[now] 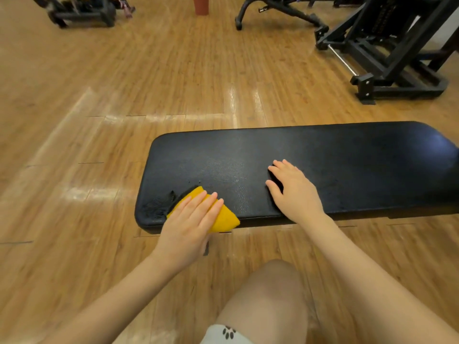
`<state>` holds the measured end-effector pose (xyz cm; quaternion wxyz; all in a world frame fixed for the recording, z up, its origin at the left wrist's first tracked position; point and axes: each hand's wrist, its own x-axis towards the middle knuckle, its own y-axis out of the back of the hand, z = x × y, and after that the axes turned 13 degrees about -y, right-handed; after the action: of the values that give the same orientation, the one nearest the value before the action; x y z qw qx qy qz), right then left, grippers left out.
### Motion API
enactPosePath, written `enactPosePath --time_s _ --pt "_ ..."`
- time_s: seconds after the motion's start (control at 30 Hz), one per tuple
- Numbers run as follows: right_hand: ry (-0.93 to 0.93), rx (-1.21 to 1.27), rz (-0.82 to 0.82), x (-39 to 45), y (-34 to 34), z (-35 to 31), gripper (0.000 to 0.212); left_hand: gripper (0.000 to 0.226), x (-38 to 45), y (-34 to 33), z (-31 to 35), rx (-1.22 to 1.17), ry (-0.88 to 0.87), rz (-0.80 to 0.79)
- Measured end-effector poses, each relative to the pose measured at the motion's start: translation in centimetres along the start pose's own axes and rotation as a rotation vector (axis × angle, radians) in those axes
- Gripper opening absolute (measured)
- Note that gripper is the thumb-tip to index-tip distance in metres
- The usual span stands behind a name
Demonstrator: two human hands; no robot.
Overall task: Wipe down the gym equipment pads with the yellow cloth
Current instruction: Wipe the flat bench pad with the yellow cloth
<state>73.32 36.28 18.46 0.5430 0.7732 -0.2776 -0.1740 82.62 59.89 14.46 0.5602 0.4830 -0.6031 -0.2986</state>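
A long black bench pad lies across the middle of the view, low over the wooden floor. The yellow cloth is folded on the pad's near left corner. My left hand presses flat on the cloth with straight fingers and covers most of it. My right hand rests flat on the pad's near edge, right of the cloth, fingers spread. A worn, torn patch shows in the pad's surface just left of the cloth.
My bare knee is below the pad, between my arms. A black machine frame stands at the back right, another bench frame at the back centre, a rack at the back left and a reddish column base.
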Motion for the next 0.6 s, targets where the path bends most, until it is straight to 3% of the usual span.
enactPosePath --time_s 0.2,0.4,0.5,0.6 --pt "-0.001 0.005 -0.041 -0.2 0.4 -0.2 0.046 0.058 -5.2 1.1 -3.1 -0.055 0.183 0.034" --pt "-0.023 0.007 -0.054 -0.4 0.5 -1.0 0.044 0.056 -6.2 1.0 -2.7 -0.402 0.599 0.295" --pt "0.014 0.031 -0.066 -0.2 0.3 -2.1 0.043 0.057 -4.9 0.9 -3.2 -0.671 0.906 0.445" --pt "0.038 0.019 -0.094 0.4 0.1 -3.3 0.044 0.042 -4.1 1.1 -4.8 -0.935 1.156 0.537"
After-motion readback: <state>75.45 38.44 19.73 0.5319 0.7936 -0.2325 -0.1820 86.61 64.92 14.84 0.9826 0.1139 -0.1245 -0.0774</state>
